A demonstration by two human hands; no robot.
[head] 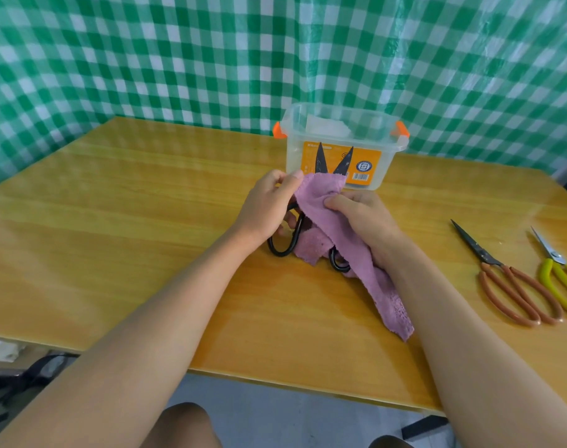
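Two grips engaged: left grip (269,205) clasps scissors (321,160) by one handle loop, open blades pointing just beyond both grips, right grip (363,218) pinches cloth (324,218) draped over them; best wiped pivot to tip along the flats, fingers kept behind the edges.

Viewpoint: your head-worn wide-angle camera, above your own forearms.
Facing: forward and down across the counter (130,227), toward the green checked curtain (146,59).
Nearness: close, with your left hand (269,202) and right hand (363,218) mid-frame.
Lower edge: your knee (185,425), below the counter's near rim.
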